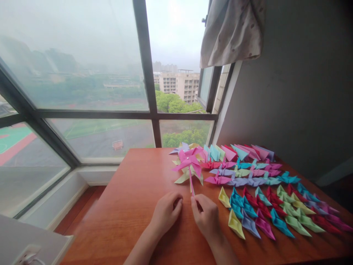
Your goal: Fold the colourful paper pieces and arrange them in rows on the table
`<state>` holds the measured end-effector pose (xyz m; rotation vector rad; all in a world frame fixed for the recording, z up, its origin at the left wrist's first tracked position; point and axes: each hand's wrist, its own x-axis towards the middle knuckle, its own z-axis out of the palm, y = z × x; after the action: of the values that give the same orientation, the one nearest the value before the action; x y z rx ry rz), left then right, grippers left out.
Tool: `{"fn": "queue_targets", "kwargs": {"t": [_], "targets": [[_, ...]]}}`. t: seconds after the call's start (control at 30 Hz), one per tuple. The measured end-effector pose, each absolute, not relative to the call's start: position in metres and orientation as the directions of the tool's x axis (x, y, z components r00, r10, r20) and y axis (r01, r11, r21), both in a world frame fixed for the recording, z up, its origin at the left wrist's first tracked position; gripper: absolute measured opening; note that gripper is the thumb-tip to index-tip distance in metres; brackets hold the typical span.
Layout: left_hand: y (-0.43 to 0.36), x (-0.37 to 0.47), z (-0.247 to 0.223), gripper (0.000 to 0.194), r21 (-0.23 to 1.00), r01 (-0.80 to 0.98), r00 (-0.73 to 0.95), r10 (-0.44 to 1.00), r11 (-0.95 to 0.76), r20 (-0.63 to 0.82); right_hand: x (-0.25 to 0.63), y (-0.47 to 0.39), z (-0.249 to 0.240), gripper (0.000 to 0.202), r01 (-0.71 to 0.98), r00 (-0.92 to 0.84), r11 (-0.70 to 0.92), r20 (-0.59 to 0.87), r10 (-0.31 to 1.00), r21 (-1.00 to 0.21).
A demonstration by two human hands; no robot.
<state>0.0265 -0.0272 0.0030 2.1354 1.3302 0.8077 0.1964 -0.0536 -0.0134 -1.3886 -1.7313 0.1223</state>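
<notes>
A pink paper pinwheel [188, 159] on a pink stick [191, 180] stands out at the middle of the wooden table. My right hand [205, 215] pinches the lower end of that stick between thumb and fingers. Just left of it, my left hand [167, 212] rests on the table with its fingers curled together, touching neither the stick nor the other hand; nothing shows in it. Behind the pink pinwheel lie other pinwheels, among them a pale green one [183, 178] and a lavender one [176, 150].
Rows of folded paper boats [264, 208] fill the right of the table [124, 206]. Paper cranes [250, 180] and upright folded pieces [242, 151] stand behind them. Windows rise beyond the far edge, with a hanging curtain [231, 35]. A white socket panel [33, 239] is at lower left.
</notes>
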Motion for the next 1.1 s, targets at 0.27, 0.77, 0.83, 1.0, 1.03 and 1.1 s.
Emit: {"fn": "queue_targets", "kwargs": {"t": [0.27, 0.77, 0.83, 1.0, 1.03, 1.1], "targets": [[-0.021, 0.031, 0.008, 0.034, 0.962, 0.186, 0.237, 0.959, -0.202, 0.156, 0.190, -0.058, -0.007, 0.032, 0.725, -0.220, 0.532, 0.585, 0.781, -0.438], [-0.009, 0.013, 0.011, 0.040, 0.986, 0.162, -0.016, 0.999, -0.032, 0.035, 0.190, -0.053, -0.013, 0.027, 0.701, -0.156, 0.459, 0.511, 0.846, -0.546], [-0.001, -0.001, 0.012, 0.040, 0.971, 0.238, -0.080, 0.997, 0.009, 0.011, 0.190, -0.053, -0.012, 0.027, 0.693, -0.135, 0.451, 0.514, 0.847, -0.562], [0.025, -0.053, 0.024, 0.036, 0.925, 0.363, -0.170, 0.984, 0.109, -0.049, 0.191, -0.051, -0.013, 0.028, 0.684, -0.109, 0.427, 0.496, 0.861, -0.591], [0.032, -0.064, 0.028, 0.034, 0.911, 0.391, -0.176, 0.982, 0.128, -0.063, 0.191, -0.051, -0.013, 0.028, 0.681, -0.109, 0.422, 0.488, 0.866, -0.598], [0.045, -0.085, 0.036, 0.031, 0.878, 0.450, -0.188, 0.978, 0.165, -0.087, 0.191, -0.051, -0.014, 0.028, 0.674, -0.108, 0.413, 0.471, 0.875, -0.612]]}}
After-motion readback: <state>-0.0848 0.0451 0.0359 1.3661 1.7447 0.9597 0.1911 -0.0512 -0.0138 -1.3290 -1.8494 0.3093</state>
